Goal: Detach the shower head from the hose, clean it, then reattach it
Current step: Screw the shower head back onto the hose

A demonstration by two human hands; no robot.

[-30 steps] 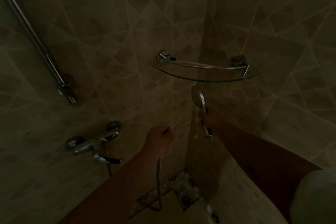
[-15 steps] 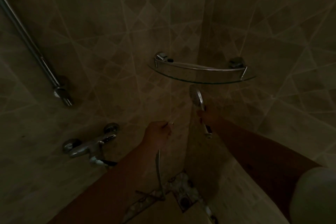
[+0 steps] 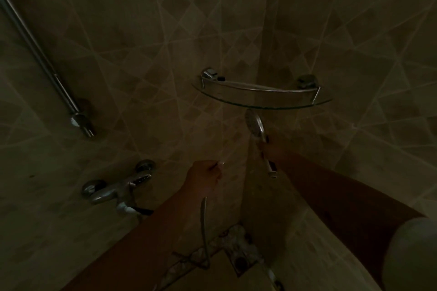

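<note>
A: What is in the dim shower corner?

B: Matte beige tiled walls with pale diagonal grout lines. A curved glass shelf (image 3: 261, 100) with a chrome rail spans the corner. I will place everything from that shelf.

A: Where is the shower head?

B: Just below the shelf, slightly right of its middle. The shower head (image 3: 255, 124) is a round chrome disc on a slim handle, held upright. Its top edge sits close under the glass rim, with a narrow gap between them.

A: Who holds it?

B: The right hand (image 3: 275, 149) is wrapped closed around the handle, below the disc. The handle's threaded end sticks out bare beneath the hand.

A: And the hose?

B: The left hand (image 3: 204, 178), below and left of the shelf, is a closed fist around the end of the hose (image 3: 203, 222). The thin ribbed metal hose hangs down from the fist toward the pebbled floor. Hose and handle are apart, with open air between the hands.

A: Anything else?

B: A chrome tap (image 3: 118, 188) is well below and left of the shelf. A chrome bar (image 3: 45, 64) slants far left.
</note>
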